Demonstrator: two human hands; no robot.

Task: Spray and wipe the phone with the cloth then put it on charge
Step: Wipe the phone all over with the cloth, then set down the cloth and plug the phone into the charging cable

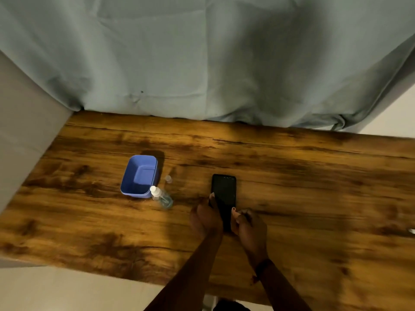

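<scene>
A black phone (224, 194) lies screen-up near the middle of the wooden table (314, 187). My left hand (205, 217) grips its lower left edge, thumb on the side. My right hand (249, 225) holds the lower right edge with fingers curled. A small clear spray bottle (161, 196) with a white nozzle stands to the left of the phone, its clear cap (168, 178) lying just behind it. No cloth or charger is clearly visible.
A blue plastic tub (139, 176) stands empty beside the spray bottle. A grey-green curtain (202, 59) hangs along the table's far edge. A small white object (411, 231) shows at the right edge of the view. A grey wall flanks the left.
</scene>
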